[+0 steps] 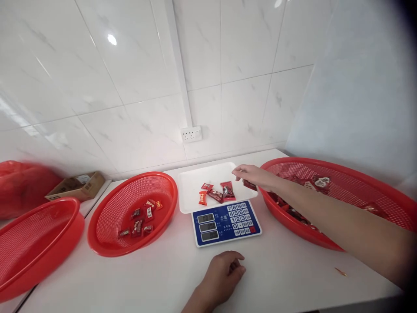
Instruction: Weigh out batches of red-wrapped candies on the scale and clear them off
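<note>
A white tray (192, 187) on a blue-keyed scale (226, 222) carries several small wrapped sweets, among them an orange one (202, 198) and a larger red one (228, 190). Above the tray's right side, my right hand (252, 174) has its fingers closed, with a dark red sweet (249, 185) against its underside. How it grips that sweet is partly hidden. My left hand (224, 276) rests on the white table in front of the scale, fingers loosely bent and apart, holding nothing. The scale's displays show digits too small to read surely.
Right of the scale, under my forearm, a large red basket (302, 161) holds many sweets. A round red basket (97, 226) with several sweets stands left, another red basket (73, 234) beyond it. Behind are a cardboard box (94, 184), a red bag (26, 187) and a tiled wall.
</note>
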Tool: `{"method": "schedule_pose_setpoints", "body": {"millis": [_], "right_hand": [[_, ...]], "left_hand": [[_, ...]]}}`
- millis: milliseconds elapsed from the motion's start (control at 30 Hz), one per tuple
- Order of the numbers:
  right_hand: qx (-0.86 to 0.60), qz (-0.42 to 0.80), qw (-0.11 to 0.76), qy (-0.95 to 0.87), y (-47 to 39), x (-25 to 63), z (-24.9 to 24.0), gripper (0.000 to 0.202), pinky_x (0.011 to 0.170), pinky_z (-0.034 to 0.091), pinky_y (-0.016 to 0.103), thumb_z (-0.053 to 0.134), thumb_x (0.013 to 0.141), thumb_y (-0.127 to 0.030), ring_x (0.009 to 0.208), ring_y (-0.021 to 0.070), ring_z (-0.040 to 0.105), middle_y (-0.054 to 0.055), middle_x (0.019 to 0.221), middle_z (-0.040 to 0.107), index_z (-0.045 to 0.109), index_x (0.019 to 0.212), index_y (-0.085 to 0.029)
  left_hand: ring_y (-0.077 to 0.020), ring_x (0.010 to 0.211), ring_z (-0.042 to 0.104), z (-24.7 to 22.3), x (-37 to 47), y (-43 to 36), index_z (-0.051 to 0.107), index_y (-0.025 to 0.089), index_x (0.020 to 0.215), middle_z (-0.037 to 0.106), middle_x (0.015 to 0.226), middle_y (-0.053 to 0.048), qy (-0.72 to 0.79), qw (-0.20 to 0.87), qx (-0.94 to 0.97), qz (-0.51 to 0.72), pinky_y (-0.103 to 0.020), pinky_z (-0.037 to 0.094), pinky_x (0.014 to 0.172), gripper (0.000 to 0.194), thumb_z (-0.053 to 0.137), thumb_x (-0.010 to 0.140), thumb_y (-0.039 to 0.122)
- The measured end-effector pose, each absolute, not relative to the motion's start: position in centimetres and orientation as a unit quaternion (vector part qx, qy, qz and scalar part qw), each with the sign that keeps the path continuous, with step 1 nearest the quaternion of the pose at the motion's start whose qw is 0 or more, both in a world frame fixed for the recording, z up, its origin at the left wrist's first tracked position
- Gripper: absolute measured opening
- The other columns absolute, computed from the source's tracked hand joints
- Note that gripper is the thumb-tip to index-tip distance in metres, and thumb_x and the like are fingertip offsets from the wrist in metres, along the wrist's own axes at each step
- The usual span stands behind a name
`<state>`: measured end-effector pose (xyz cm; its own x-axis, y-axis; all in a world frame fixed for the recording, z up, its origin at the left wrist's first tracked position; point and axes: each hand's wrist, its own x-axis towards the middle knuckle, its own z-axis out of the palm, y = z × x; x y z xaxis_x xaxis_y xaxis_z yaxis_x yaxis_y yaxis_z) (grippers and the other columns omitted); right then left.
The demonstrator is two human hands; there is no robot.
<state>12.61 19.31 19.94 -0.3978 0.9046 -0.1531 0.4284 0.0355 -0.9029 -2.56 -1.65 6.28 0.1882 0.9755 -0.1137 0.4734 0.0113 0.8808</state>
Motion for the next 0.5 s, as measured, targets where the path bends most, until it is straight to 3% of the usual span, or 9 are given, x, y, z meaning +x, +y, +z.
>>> {"method": "schedule_pose_setpoints", "body": {"millis": [133,233,300,400,500], "right_hand": [[-0.472,0.528,0.213,-0.673,20.0,9.7,19.0,0.031,0.058,0.05,0.022,0.051,0.084,-0.044,0.069,0.0115,0.061,0.009,0.098,0.066,0.054,0.102,-0.019],[-0.44,0.541,0.194,-0.69,20.0,9.0,19.0,0.042,0.074,0.054,0.028,0.049,0.085,-0.046,0.093,0.0166,0.063,0.011,0.115,0.062,0.048,0.118,-0.021],[-0.431,0.526,0.191,-0.708,19.7,9.3,19.3,0.053,0.086,0.051,0.034,0.053,0.082,-0.048,0.111,0.0214,0.055,0.011,0.13,0.052,0.043,0.127,-0.023],[-0.436,0.474,0.208,-0.736,19.2,11.0,19.9,0.061,0.104,0.035,0.041,0.061,0.076,-0.044,0.129,0.0265,0.037,0.008,0.144,0.037,0.041,0.131,-0.026],[-0.44,0.39,0.2,-0.784,19.1,14.8,20.4,0.052,0.107,0.03,0.042,0.056,0.079,-0.042,0.128,0.0262,0.038,0.006,0.139,0.044,0.047,0.127,-0.024]], "left_hand": [[-0.0148,0.071,0.057,6.1,-2.6,-1.6,0.064,0.02,0.104,0.066,0.085,-0.002,0.565,0.434,0.636,0.296,-0.024,0.045,0.066,0.028,0.053,0.079,0.026],[-0.0148,0.072,0.057,6.1,-2.6,-1.7,0.064,0.02,0.104,0.066,0.085,-0.002,0.565,0.436,0.635,0.296,-0.024,0.045,0.067,0.028,0.053,0.079,0.027],[-0.0151,0.073,0.057,6.2,-2.7,-1.7,0.064,0.02,0.104,0.066,0.086,-0.002,0.566,0.436,0.635,0.294,-0.024,0.045,0.067,0.028,0.053,0.08,0.027],[-0.0153,0.073,0.058,6.2,-2.7,-1.6,0.064,0.021,0.106,0.065,0.088,-0.002,0.563,0.435,0.639,0.292,-0.024,0.046,0.068,0.029,0.052,0.08,0.027],[-0.0153,0.073,0.058,6.1,-2.7,-1.6,0.063,0.022,0.107,0.065,0.089,-0.002,0.554,0.427,0.651,0.293,-0.025,0.046,0.068,0.029,0.052,0.08,0.025]]}}
